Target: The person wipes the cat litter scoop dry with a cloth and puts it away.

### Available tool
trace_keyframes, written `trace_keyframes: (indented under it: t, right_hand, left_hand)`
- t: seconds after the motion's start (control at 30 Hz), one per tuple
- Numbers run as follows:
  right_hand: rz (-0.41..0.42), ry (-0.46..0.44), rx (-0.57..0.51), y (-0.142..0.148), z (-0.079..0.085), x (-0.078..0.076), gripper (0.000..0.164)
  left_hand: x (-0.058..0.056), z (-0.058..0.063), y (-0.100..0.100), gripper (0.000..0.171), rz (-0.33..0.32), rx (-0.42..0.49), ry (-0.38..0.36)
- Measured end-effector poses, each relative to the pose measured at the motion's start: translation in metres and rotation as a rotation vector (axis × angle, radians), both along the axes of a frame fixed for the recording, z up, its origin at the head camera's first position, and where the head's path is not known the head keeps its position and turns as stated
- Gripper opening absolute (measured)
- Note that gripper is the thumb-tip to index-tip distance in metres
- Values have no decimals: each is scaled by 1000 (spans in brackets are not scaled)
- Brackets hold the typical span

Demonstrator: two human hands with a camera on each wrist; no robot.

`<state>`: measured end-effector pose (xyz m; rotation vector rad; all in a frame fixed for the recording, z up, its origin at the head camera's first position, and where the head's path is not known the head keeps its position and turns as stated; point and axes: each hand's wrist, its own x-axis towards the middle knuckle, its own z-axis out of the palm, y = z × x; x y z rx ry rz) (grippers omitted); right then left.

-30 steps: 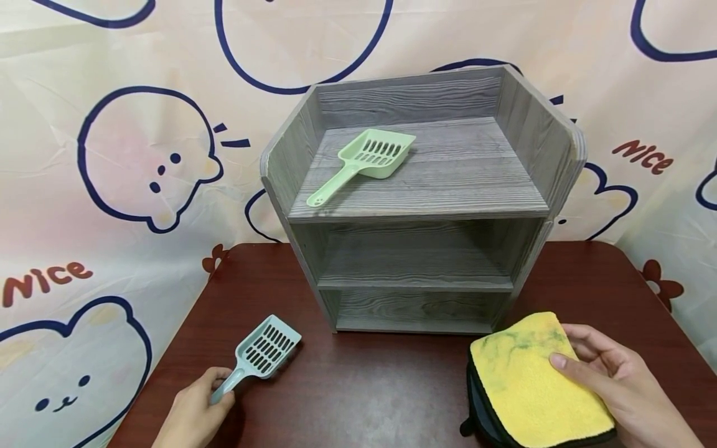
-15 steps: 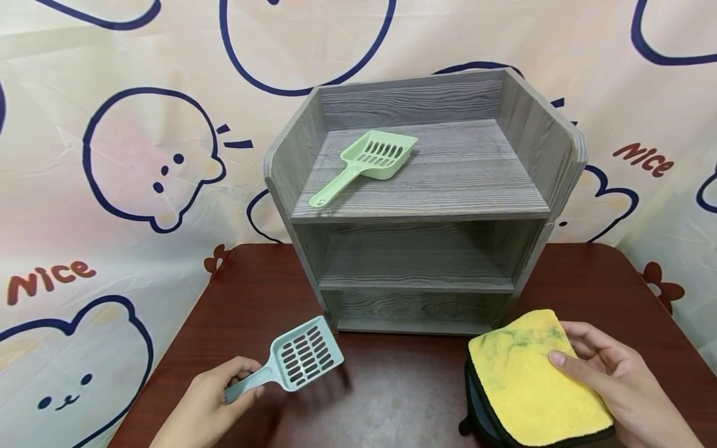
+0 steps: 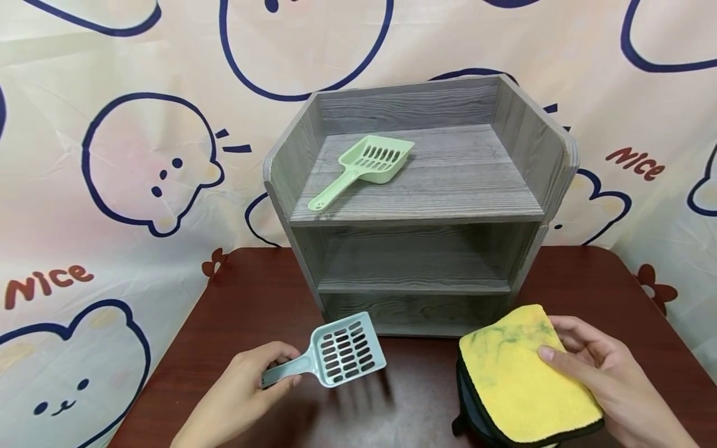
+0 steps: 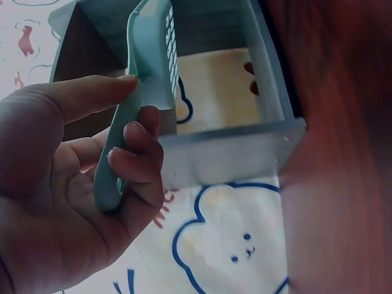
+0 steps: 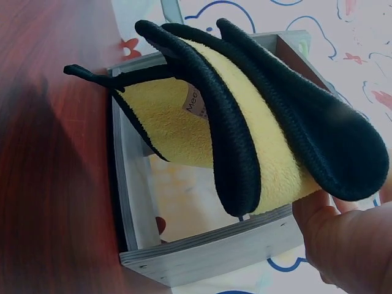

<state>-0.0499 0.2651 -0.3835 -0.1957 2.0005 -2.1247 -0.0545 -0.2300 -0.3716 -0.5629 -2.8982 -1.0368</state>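
Observation:
My left hand (image 3: 246,389) grips the handle of a pale blue slotted litter scoop (image 3: 347,350), its head pointing right in front of the shelf. In the left wrist view the fingers curl round the scoop's handle (image 4: 110,165), thumb on its upper part. At the right, my right hand (image 3: 605,367) pinches a folded yellow cloth (image 3: 526,379) with dark edging, thumb on top. From the right wrist view the cloth (image 5: 275,165) hangs in several folds, dark blue on its other side, with a hanging loop and a label. A light green litter scoop (image 3: 375,158) lies on the shelf top.
A grey wood-grain shelf unit (image 3: 414,288) with raised sides on top and two compartments below stands at the back of the dark red-brown table (image 3: 224,323). Behind it hangs a cartoon-printed cloth backdrop (image 3: 140,261).
My left hand has moved right with the blue scoop, first raising and turning it so its head faces right. The right hand keeps the cloth nearly in place.

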Motion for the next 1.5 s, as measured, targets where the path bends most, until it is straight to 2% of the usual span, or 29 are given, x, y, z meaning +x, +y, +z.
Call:
trace_keyframes:
  t: [0.1,0.3,0.67,0.87,1.13,1.5]
  right_hand:
    - [14,14,-7,-1,1,-2,40]
    - [43,14,-22,-4,2,-5,40]
    - [46,58,-50,-15,10,-11,39]
    - [32,68,-59,-22,17,-14,38]
    - [52,107,-89,-26,21,-21,38]
    - [67,129,-119,-26,22,-24,39]
  left_hand:
    - [-4,3,8,27,-32,17,-1]
    - [-12,7,22,27,-123,60,94]
    - [-28,18,47,23,-220,107,153]
    - [-36,24,58,22,-227,112,132]
    - [-47,27,72,20,-265,122,160]
    - [-53,37,87,18,-308,118,130]
